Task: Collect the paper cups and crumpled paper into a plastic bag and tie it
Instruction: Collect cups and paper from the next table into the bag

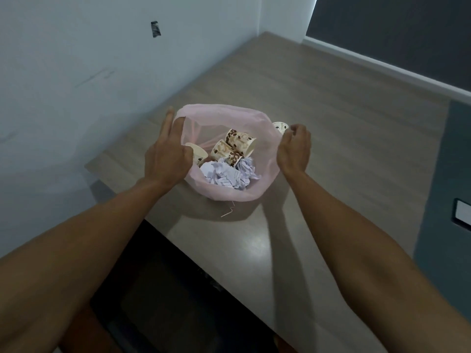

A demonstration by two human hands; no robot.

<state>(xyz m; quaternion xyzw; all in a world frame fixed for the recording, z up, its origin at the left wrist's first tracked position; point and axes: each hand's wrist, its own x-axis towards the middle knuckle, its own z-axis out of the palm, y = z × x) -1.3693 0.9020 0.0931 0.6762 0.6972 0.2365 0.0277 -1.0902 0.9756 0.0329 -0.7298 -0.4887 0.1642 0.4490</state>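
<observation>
Grey surface point(318, 103): our left hand point(167, 154) and right hand point(294, 149) pinch the pink bag point(224, 192) rim, fingers curled; one paper cup point(280, 127) seemingly outside—collect it before gathering and knotting.

Both bare forearms reach forward from the bottom corners, converging toward the middle. The left hand point(167, 155) shows its back, index finger extended, the others curled under. The right hand point(294, 147) is curled, fingertips pinched together at its top.
</observation>
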